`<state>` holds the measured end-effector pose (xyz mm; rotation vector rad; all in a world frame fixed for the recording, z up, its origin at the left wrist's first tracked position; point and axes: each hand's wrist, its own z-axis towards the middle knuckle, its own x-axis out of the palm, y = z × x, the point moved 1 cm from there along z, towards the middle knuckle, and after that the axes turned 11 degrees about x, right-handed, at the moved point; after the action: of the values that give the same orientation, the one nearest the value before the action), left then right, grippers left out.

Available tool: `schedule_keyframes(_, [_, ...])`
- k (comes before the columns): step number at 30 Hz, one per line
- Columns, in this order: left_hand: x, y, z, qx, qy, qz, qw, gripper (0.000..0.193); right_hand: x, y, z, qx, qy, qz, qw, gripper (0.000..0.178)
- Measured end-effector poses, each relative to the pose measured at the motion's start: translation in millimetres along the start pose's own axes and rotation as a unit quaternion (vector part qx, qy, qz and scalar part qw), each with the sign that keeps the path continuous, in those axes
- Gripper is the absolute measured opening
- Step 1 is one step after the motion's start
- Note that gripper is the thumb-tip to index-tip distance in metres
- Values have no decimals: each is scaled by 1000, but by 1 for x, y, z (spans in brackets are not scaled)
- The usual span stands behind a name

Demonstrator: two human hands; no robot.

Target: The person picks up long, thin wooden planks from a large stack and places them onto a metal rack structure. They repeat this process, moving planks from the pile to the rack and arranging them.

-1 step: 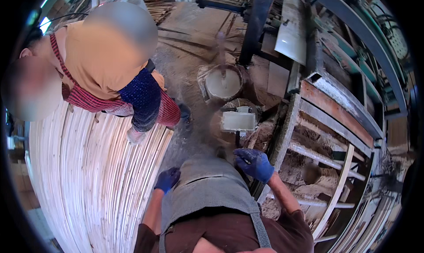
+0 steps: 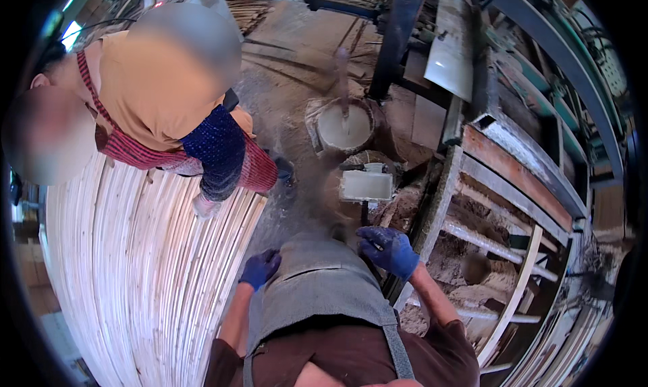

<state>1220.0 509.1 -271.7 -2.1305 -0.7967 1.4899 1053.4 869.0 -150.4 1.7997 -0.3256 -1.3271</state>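
Note:
My left hand, in a blue glove with darkened fingertips, hangs beside my grey apron. Its fingers are curled in and I see nothing in them. On the other side of the apron, my right hand wears the same kind of glove. Its fingers are closed around something small, mostly hidden, that I cannot make out. Just beyond that hand a dark handle-like bar runs toward a whitish rectangular tray. Behind the tray stands a round bucket of pale liquid, with a stick upright in it.
Long pale wood strips lie stacked at left. A co-worker in an orange top and red striped apron stands over them. At right is a metal frame with rungs and machinery. More strips lie at the far left.
My left hand has risen very slightly toward the apron. The surroundings have shifted a little in view; my right hand has stayed closed in the same place.

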Motion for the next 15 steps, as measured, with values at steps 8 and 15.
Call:
schedule_keyframes(8, [-50, -63, 57, 79, -90, -52, 991, 38, -12, -23, 24, 34, 34, 21, 999, 27])
schedule_keyframes(15, [60, 146, -114, -164, -10, -48, 985, 35, 10, -24, 56, 58, 68, 39, 995, 26])
